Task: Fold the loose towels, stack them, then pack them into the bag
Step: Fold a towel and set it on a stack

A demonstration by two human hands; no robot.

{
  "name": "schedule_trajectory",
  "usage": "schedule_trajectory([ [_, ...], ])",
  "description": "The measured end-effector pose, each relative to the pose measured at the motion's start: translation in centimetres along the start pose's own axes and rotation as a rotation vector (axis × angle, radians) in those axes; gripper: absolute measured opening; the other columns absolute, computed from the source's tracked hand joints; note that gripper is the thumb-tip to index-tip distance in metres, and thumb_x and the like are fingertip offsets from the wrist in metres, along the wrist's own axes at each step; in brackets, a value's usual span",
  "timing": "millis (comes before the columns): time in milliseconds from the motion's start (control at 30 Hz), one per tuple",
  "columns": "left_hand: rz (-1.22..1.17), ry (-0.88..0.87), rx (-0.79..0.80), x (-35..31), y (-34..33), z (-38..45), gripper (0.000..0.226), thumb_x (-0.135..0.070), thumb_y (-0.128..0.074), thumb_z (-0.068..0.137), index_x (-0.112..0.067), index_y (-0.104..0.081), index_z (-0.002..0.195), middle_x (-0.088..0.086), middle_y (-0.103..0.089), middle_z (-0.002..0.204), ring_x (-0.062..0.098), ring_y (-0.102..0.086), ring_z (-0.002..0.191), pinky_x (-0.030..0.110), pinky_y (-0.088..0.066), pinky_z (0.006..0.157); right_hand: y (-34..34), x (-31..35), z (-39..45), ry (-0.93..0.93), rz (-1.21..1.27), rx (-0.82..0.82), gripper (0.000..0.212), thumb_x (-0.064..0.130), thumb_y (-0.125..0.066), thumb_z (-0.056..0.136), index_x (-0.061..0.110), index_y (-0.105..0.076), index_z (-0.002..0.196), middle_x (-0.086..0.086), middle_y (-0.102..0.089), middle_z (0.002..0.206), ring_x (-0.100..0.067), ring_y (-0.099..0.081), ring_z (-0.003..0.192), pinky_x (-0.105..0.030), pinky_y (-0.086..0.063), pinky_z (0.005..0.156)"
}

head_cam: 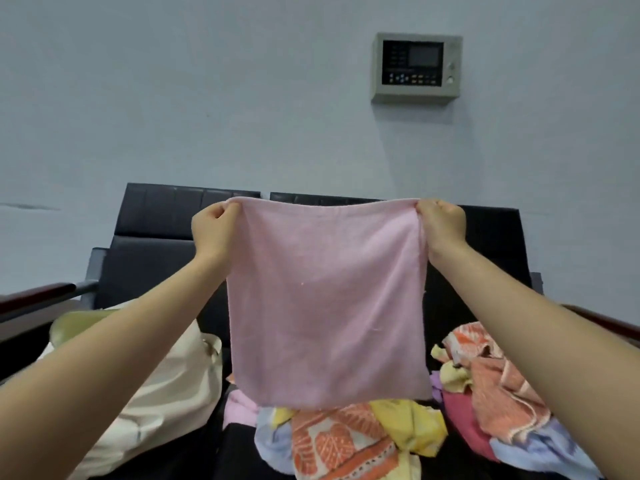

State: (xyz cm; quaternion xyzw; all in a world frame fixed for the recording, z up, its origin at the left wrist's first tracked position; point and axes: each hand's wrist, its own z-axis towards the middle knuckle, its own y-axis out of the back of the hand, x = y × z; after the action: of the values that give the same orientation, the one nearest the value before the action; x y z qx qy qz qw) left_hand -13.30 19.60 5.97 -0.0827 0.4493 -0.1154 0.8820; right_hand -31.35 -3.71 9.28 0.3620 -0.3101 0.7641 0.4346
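Against a pale wall, black sofa (156, 237) carries loose towels (346, 441) and cream bag (166, 386); left hand (214, 230) and right hand (441, 225) pinch pink towel (325, 299) corners, arms outstretched.

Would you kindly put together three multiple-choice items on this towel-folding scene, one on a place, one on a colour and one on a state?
1. Where does the cream bag lie?
A. under the person's left arm, left of the held towel
B. on the wall
C. on top of the towel pile

2. What colour is the held towel?
A. blue
B. pink
C. green

3. How is that towel held?
A. crumpled in one fist
B. lying folded on the seat
C. hanging flat from its top corners

Key: 1 A, the bag sits on the dark seat at the left. 2 B, the towel is pale pink. 3 C, the left hand and right hand each pinch a top corner.
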Motion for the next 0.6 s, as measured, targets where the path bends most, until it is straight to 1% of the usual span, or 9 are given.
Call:
schedule_trajectory([
  [67, -0.013, -0.015, 0.002, -0.9, 0.0, 0.3, 0.018, -0.013, -0.049, 0.079, -0.012, -0.038, 0.065, 0.001, -0.02, 0.062, 0.012, -0.017, 0.058, 0.029, -0.015, 0.054, 0.3, 0.8, 0.2, -0.027, -0.007, -0.002, 0.017, 0.01, -0.051, 0.079, 0.016, -0.041, 0.066, -0.005, -0.035, 0.066, -0.018, -0.032, 0.066, -0.028, -0.027, 0.058],
  [133, -0.014, 0.022, 0.012, -1.1, -0.1, 0.8, 0.029, -0.013, -0.052, 0.08, -0.013, -0.026, 0.067, -0.001, -0.017, 0.063, 0.012, -0.015, 0.06, 0.03, -0.013, 0.055, 0.6, 1.0, 0.5, -0.079, -0.02, -0.008, 0.005, 0.009, -0.053, 0.079, 0.013, -0.051, 0.077, -0.008, -0.044, 0.075, -0.02, -0.04, 0.072, -0.03, -0.033, 0.063],
  [200, 0.027, 0.114, 0.028, -0.6, -0.1, 1.2, 0.034, -0.017, -0.054, 0.081, -0.019, -0.024, 0.065, -0.001, -0.018, 0.065, 0.014, -0.017, 0.062, 0.032, -0.013, 0.056, 0.7, 0.5, 0.8, -0.128, -0.063, 0.014, 0.006, 0.006, -0.055, 0.08, 0.01, -0.055, 0.076, -0.007, -0.052, 0.074, -0.021, -0.048, 0.074, -0.028, -0.039, 0.065],
  [267, 0.095, 0.226, 0.069, 0.8, -0.1, 1.5, 0.029, -0.02, -0.055, 0.083, -0.02, -0.034, 0.064, 0.0, -0.025, 0.066, 0.015, -0.023, 0.062, 0.031, -0.017, 0.056, 0.6, -0.6, 1.1, -0.186, -0.178, 0.059, 0.005, 0.006, -0.057, 0.084, 0.01, -0.059, 0.082, -0.003, -0.056, 0.076, -0.019, -0.053, 0.072, -0.029, -0.045, 0.068],
  [333, 0.182, 0.286, 0.118, 2.9, 0.2, 1.5, 0.019, -0.018, -0.055, 0.084, -0.015, -0.046, 0.068, 0.001, -0.037, 0.067, 0.017, -0.034, 0.064, 0.03, -0.025, 0.055, 0.4, -2.7, 1.6, -0.241, -0.352, 0.086, 0.006, 0.008, -0.058, 0.087, 0.008, -0.061, 0.092, -0.004, -0.058, 0.082, -0.017, -0.054, 0.072, -0.029, -0.048, 0.072],
  [433, 0.326, 0.257, 0.23, 7.5, 0.5, 0.8, 0.015, -0.012, -0.056, 0.085, -0.014, -0.062, 0.072, -0.001, -0.053, 0.067, 0.016, -0.047, 0.063, 0.025, -0.035, 0.053, 0.4, -7.6, 2.4, -0.254, -0.644, 0.089, 0.017, 0.017, -0.063, 0.085, 0.007, -0.067, 0.099, -0.008, -0.065, 0.095, -0.021, -0.059, 0.078, -0.031, -0.052, 0.074],
  [500, 0.422, 0.206, 0.318, 10.9, 0.7, 0.1, 0.018, -0.012, -0.057, 0.085, -0.021, -0.073, 0.083, -0.005, -0.065, 0.077, 0.012, -0.057, 0.071, 0.023, -0.043, 0.058, 0.3, -11.0, 2.2, -0.266, -0.775, 0.092, 0.015, 0.019, -0.066, 0.082, 0.009, -0.069, 0.093, -0.007, -0.067, 0.089, -0.023, -0.062, 0.075, -0.029, -0.05, 0.063],
  [567, 0.539, 0.178, 0.358, 14.4, 0.7, -0.8, 0.02, -0.014, -0.058, 0.085, -0.025, -0.074, 0.093, -0.008, -0.068, 0.087, 0.012, -0.061, 0.083, 0.023, -0.045, 0.067, -0.1, -14.2, 1.8, -0.347, -0.852, 0.112, 0.007, 0.014, -0.065, 0.082, 0.007, -0.065, 0.08, -0.006, -0.066, 0.076, -0.02, -0.059, 0.062, -0.025, -0.044, 0.051],
  [600, 0.583, 0.178, 0.365, 16.1, 0.7, -1.1, 0.022, -0.014, -0.058, 0.085, -0.025, -0.072, 0.098, -0.007, -0.067, 0.09, 0.013, -0.061, 0.086, 0.024, -0.045, 0.07, -0.4, -15.8, 1.7, -0.415, -0.841, 0.12, 0.007, 0.011, -0.065, 0.083, 0.006, -0.063, 0.078, -0.007, -0.067, 0.073, -0.019, -0.058, 0.055, -0.024, -0.044, 0.047],
])
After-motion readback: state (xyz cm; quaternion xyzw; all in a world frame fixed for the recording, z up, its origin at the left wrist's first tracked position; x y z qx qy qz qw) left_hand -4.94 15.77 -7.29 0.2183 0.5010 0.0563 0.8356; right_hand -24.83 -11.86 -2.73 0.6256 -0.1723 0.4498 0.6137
